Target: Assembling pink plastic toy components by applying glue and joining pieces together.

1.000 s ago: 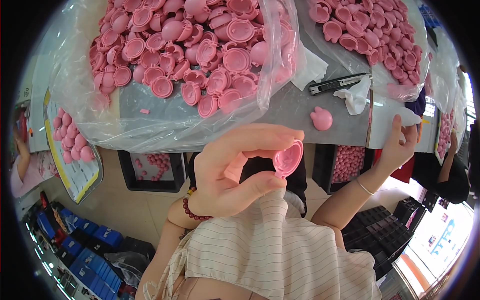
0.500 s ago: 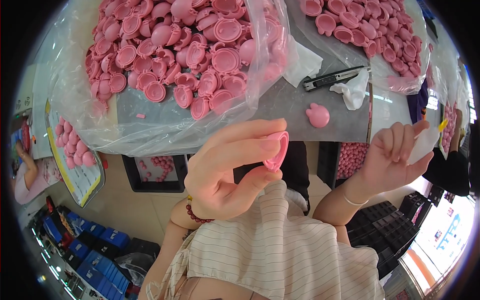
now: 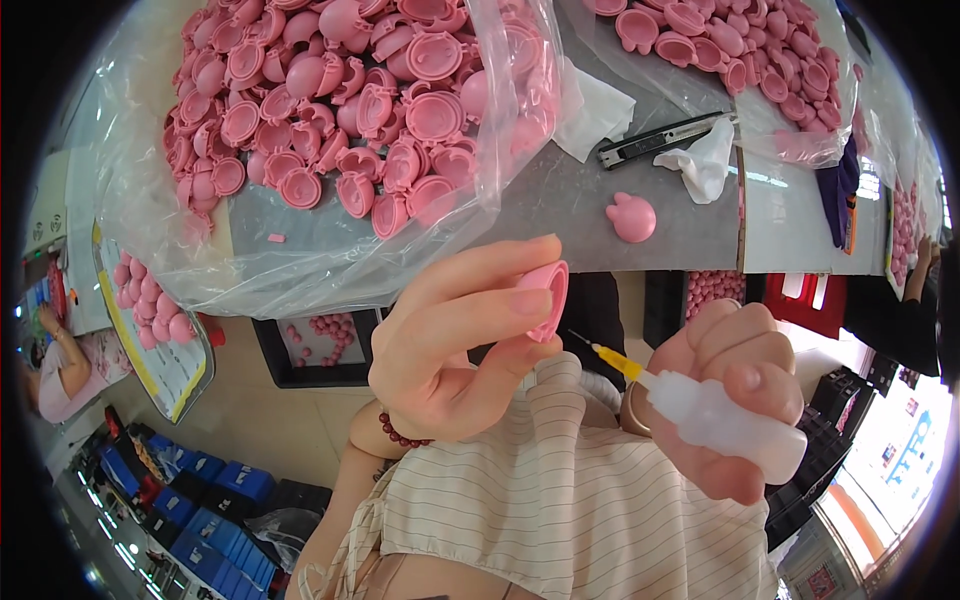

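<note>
A grey counter [image 3: 560, 220] spans the upper view. The largest thing on it is a clear plastic bag [image 3: 150, 205], spread open under a heap of pink shells [image 3: 330, 110], many with their hollow sides up. A second pink heap [image 3: 740, 50] lies on clear plastic farther right. Below the counter's near edge, to the left, a black tray [image 3: 330, 375] holds scattered small pink pieces.

The person's left hand [image 3: 440, 340] is raised in front of the counter's near edge, its grip clamped on one pink shell between fingers and thumb. The right hand [image 3: 720, 350] is at the lower right, its grip wrapped around a translucent white squeeze bottle [image 3: 735, 425], which lies tilted, its yellow nozzle [image 3: 615, 360] pointing up and left.

Between the two heaps lie a crumpled white tissue [image 3: 705, 165] and, just beside it, a black-and-silver utility knife [image 3: 660, 140]. Nearer the edge sits a pink ball with ears [image 3: 632, 218].

The held pink shell [image 3: 545, 300] has its open side turned toward the right hand. The bottle's thin needle [image 3: 580, 338] ends just beside it, apart from the rim. A tiny pink chip [image 3: 276, 238] lies near the bag's front fold.
</note>
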`<state>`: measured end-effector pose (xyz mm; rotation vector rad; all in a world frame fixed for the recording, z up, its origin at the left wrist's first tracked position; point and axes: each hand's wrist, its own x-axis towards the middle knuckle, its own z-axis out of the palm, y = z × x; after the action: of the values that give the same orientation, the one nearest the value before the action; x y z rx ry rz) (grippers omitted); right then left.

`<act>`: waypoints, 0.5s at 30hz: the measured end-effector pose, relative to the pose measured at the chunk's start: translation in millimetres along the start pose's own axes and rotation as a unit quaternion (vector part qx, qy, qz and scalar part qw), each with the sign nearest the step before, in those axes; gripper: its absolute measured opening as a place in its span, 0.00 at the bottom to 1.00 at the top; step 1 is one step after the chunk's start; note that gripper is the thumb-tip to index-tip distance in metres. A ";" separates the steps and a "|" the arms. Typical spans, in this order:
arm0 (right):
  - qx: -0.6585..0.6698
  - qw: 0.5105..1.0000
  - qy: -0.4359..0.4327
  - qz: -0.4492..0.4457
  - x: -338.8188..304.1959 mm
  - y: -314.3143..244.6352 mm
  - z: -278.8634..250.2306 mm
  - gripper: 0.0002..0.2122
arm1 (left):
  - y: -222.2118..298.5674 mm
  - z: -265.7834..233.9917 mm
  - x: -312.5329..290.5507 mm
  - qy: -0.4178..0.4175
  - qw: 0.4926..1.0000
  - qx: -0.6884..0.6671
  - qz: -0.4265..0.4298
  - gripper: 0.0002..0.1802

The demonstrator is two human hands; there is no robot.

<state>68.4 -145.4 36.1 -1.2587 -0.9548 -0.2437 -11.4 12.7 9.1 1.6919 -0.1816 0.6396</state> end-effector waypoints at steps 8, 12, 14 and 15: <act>-0.013 1.000 -0.002 0.008 1.7 -2.0 2.6 0.29 | 2.9 0.4 3.0 -0.004 1.000 -0.006 -0.006 0.22; -0.023 1.000 -0.019 0.011 1.5 -1.2 3.1 0.29 | 3.3 0.1 2.6 -0.002 1.000 -0.003 -0.011 0.22; -0.026 0.999 -0.021 0.003 0.8 0.2 3.0 0.29 | 2.5 0.1 1.8 -0.001 1.000 -0.001 -0.010 0.22; -0.030 0.999 -0.023 -0.006 0.8 0.6 2.9 0.29 | 1.9 0.2 1.6 -0.002 1.000 -0.005 -0.009 0.22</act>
<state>67.9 -142.3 36.3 -1.3183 -1.0012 -0.2557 -10.8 12.4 11.5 1.6833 -0.1716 0.6220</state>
